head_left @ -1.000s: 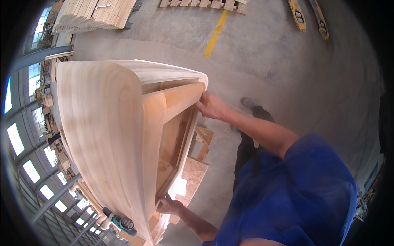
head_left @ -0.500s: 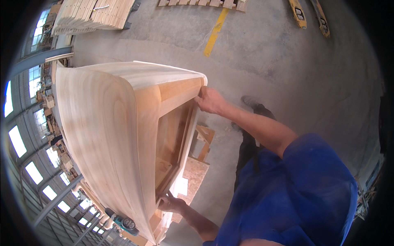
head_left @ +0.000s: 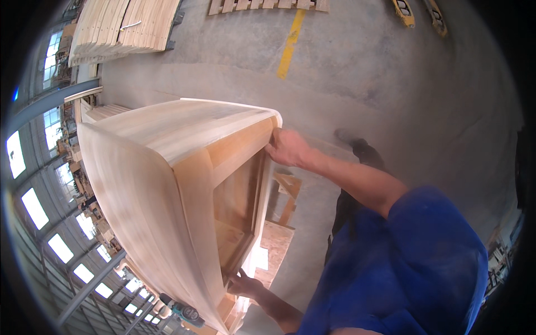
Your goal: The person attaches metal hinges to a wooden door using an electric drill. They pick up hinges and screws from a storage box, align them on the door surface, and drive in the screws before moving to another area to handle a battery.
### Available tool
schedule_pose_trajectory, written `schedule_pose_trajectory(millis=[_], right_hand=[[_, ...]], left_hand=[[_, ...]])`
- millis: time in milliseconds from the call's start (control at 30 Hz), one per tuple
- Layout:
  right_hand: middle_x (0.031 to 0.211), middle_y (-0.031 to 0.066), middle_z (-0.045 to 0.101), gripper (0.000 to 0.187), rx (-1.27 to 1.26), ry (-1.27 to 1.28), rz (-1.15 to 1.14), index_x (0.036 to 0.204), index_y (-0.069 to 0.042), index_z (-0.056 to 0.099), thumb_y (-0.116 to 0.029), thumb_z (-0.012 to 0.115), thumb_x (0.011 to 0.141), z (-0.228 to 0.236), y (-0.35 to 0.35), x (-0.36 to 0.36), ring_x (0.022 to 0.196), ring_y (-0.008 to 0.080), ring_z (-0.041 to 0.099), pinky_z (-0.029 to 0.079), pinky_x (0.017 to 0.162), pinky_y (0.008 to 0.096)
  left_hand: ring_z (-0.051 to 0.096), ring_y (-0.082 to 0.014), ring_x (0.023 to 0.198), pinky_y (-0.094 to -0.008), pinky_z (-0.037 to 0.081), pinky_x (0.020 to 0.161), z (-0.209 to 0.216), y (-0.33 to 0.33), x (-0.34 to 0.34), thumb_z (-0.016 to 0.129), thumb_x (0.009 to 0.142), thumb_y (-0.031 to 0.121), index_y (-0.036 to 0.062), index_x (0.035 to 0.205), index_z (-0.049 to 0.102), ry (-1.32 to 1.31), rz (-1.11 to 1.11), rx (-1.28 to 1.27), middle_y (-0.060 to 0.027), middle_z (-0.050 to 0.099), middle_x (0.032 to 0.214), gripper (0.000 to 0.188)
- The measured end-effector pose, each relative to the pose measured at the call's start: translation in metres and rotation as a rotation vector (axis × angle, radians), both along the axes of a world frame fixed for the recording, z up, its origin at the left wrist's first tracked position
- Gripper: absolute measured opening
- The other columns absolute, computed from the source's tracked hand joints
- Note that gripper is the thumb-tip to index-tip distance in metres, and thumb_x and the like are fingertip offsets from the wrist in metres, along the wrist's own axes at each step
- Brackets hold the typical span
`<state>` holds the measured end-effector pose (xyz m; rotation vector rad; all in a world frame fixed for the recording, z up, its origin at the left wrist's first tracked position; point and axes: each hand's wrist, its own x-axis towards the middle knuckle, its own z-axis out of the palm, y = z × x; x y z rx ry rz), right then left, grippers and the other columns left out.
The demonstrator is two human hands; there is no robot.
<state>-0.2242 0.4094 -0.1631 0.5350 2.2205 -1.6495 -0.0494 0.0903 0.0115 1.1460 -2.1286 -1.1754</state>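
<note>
A pale wooden box (head_left: 134,195) with rounded edges stands toward 9 o'clock from the middle of the view, its open side facing about 3 o'clock. A smooth frame (head_left: 197,176) rings the opening (head_left: 231,209). At the frame's 1 o'clock corner, the right hand (head_left: 290,148) has its fingers bent and clamped on the edge. At about 6 o'clock of the opening, the left hand (head_left: 245,285) touches the frame's lower corner; its fingers are partly hidden, so I cannot tell how tightly they close.

Just beyond the box's lower end, at 7 o'clock, is a teal and black power tool (head_left: 190,315). The person's blue shirt (head_left: 391,268) fills 4 o'clock. Farther off, stacked boards (head_left: 120,28) sit at 10 to 11 o'clock, a pallet (head_left: 268,5) and a yellow stripe (head_left: 290,47) at 12, and two yellow forks (head_left: 404,13) between 1 and 2.
</note>
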Motion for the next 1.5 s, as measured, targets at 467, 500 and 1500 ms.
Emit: schedule_pose_trajectory(millis=[467,500,1500], right_hand=[[0.144,0.0193,0.049,0.081,0.229,0.603,0.106,0.142,-0.005,0.040,-0.023,0.083,0.075,0.042,0.053,-0.010,0.130,0.0391,0.049,0.043,0.107,0.0443],[0.144,0.0196,0.048,0.083,0.204,0.567,0.147,0.143,-0.005,0.039,-0.023,0.083,0.075,0.040,0.054,-0.014,0.131,0.0395,0.048,0.042,0.109,0.0444],[0.111,0.0256,0.064,0.080,0.426,0.922,0.194,0.139,0.005,0.032,-0.018,0.080,0.079,0.097,0.031,-0.031,0.101,0.0442,0.065,0.053,0.085,0.0463]], left_hand=[[0.059,-0.0315,0.114,-0.0432,0.054,0.092,-0.011,-0.005,0.002,0.067,0.093,0.031,-0.0134,0.125,0.055,0.086,0.019,-0.063,-0.0218,0.059,0.125,0.056],[0.059,-0.0315,0.115,-0.0434,0.054,0.092,-0.010,-0.005,0.001,0.066,0.093,0.030,-0.0134,0.126,0.055,0.079,0.026,-0.062,-0.0216,0.059,0.125,0.055],[0.061,-0.0386,0.102,-0.0446,0.047,0.093,-0.009,-0.006,0.002,0.079,0.082,0.011,-0.0100,0.116,0.057,0.125,-0.049,-0.444,-0.0268,0.061,0.109,0.046]])
